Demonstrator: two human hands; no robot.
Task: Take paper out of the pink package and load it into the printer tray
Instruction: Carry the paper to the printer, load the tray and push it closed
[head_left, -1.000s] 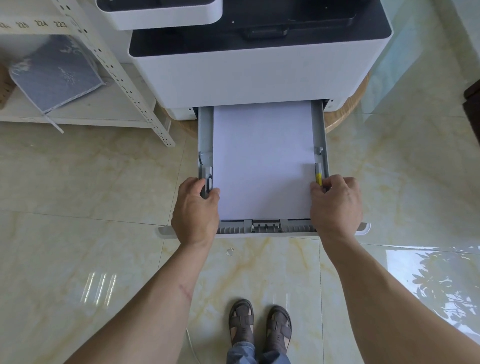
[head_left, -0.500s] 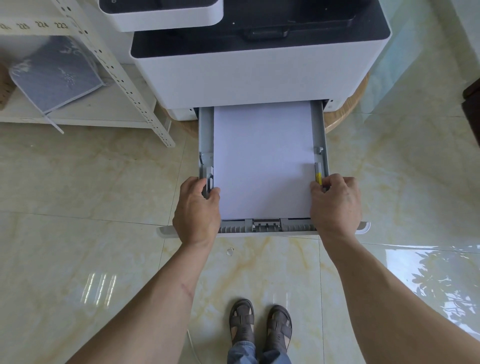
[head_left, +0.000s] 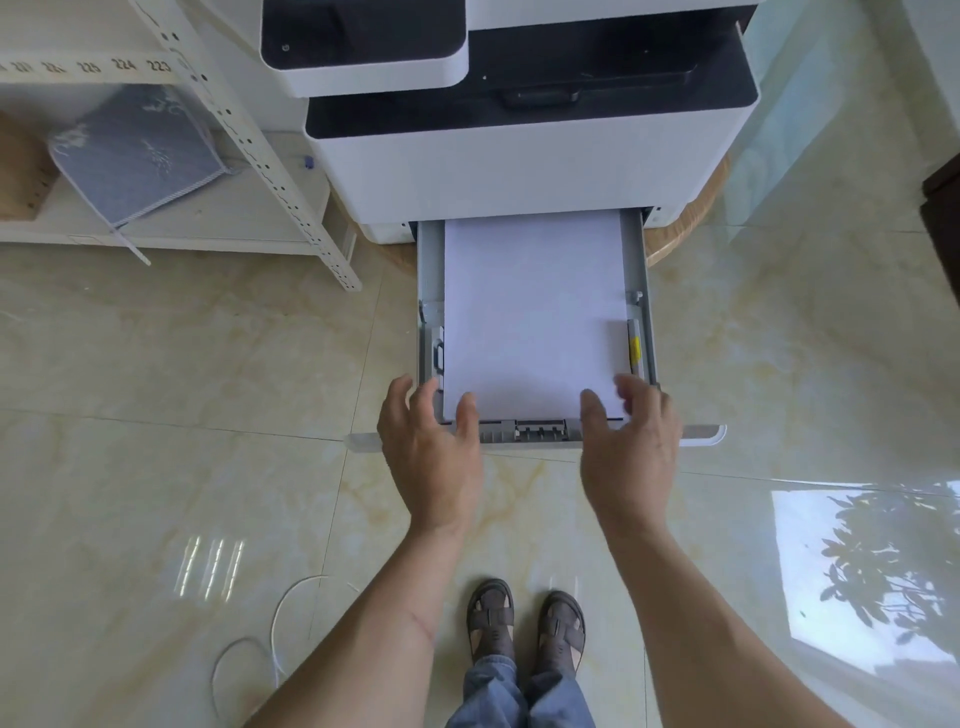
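While the paper lies flat in the pulled-out printer tray, long axis running into the printer, the left hand and right hand hover spread and empty, equally near its front edge

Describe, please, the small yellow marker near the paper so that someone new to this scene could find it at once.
Start at the big white printer and follow its pulled-out grey tray, which holds a sheet of white paper. On the tray's right side rail, just beyond the right hand, sits a small yellow marker. It is the only bright colour on the otherwise grey and white tray.
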